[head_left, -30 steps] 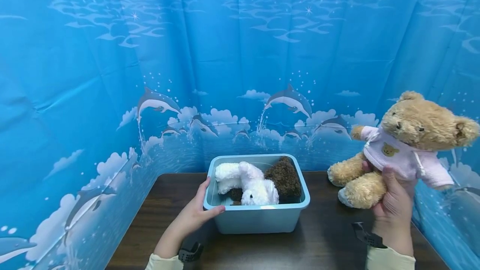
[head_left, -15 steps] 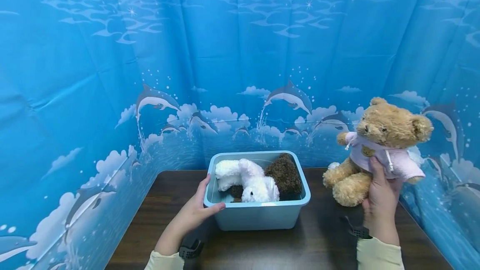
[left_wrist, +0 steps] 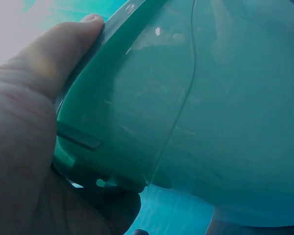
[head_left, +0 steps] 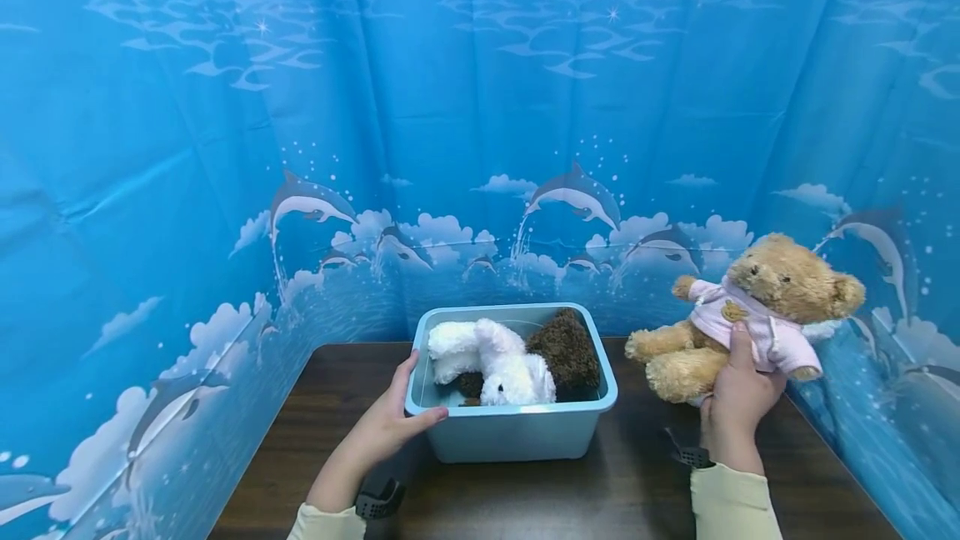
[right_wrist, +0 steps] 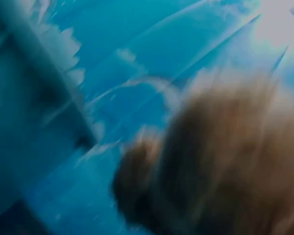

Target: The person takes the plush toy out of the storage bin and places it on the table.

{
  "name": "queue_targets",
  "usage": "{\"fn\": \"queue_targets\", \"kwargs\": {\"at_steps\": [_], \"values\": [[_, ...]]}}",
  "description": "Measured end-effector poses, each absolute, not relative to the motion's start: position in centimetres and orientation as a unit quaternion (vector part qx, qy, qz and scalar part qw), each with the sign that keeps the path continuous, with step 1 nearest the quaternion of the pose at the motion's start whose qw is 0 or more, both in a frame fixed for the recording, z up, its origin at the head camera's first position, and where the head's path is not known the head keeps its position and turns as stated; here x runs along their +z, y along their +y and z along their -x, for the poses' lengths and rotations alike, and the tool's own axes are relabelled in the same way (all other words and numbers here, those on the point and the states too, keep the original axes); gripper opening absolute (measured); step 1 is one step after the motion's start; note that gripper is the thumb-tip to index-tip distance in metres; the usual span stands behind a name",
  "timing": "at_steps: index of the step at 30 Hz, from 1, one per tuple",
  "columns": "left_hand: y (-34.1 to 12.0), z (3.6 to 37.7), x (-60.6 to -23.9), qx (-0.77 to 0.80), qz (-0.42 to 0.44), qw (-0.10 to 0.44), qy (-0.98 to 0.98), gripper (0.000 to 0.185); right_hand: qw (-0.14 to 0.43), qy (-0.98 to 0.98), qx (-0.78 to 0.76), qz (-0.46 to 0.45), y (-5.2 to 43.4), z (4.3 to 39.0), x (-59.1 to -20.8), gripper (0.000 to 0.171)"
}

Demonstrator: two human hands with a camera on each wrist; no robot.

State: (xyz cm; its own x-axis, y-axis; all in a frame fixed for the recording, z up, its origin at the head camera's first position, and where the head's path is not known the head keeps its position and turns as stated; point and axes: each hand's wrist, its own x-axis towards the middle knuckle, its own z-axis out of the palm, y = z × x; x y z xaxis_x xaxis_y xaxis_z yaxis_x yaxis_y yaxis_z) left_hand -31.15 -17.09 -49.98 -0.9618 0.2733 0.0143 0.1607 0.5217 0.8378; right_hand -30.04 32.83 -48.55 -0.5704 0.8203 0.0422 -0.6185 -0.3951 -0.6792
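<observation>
The right hand grips the teddy bear above the desk's right edge, while the left hand clasps the bin's left rim.

We see a small staged recording booth rather than a lived-in room. A blue curtain printed with dolphins, clouds and waves hangs in folds on three sides and closes off the space. It wraps around a dark wooden table, which carries a light blue plastic bin of plush toys. We see no other furniture beyond this backdrop.
</observation>
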Motion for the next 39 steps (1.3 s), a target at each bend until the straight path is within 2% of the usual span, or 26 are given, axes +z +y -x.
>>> {"fn": "queue_targets", "kwargs": {"at_steps": [7,13,25,33,39], "values": [[-17.1,31.0,-50.0,0.469,-0.12,0.057,0.873,0.118,0.399,-0.395,0.801,0.208,31.8,32.8,-53.3,0.07],[-17.1,30.9,-50.1,0.472,-0.12,0.058,0.871,0.118,0.37,-0.416,0.793,0.248,31.3,33.7,-55.8,0.066],[-17.1,31.2,-50.1,0.475,-0.131,0.051,0.869,0.115,0.388,-0.507,0.732,0.239,29.1,35.0,-56.6,0.073],[-17.1,31.2,-50.2,0.474,-0.133,0.048,0.869,0.114,0.337,-0.547,0.719,0.265,27.9,35.2,-57.6,0.083],[-17.1,31.2,-50.2,0.472,-0.131,0.05,0.87,0.115,0.307,-0.501,0.765,0.263,27.9,34.8,-58.1,0.065]]}}
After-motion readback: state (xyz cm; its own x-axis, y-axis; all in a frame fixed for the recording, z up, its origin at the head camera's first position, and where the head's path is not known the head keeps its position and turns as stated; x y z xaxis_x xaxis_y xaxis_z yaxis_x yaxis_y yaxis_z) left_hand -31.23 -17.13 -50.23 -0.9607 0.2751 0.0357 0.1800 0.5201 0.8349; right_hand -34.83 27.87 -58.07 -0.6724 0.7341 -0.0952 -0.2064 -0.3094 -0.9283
